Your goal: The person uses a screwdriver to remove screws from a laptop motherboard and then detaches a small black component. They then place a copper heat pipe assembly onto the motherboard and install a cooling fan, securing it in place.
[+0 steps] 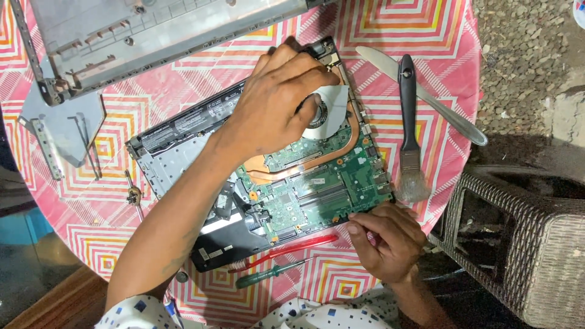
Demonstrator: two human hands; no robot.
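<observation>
Head view: opened laptop (268,176) laid on patterned worktop (426,36), both hands on it.
Left hand (277,100): fingers curled over cooling fan (326,113), grip unclear. Right hand (387,240): fingers pinched at green circuit board (341,189) near edge. Brush (409,128), screwdrivers (274,274) alongside.

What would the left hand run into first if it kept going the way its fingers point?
The left hand points toward the upper right across the opened laptop. Just past the fan, it would probably meet the black-handled brush first, then the knife beneath it.
</observation>
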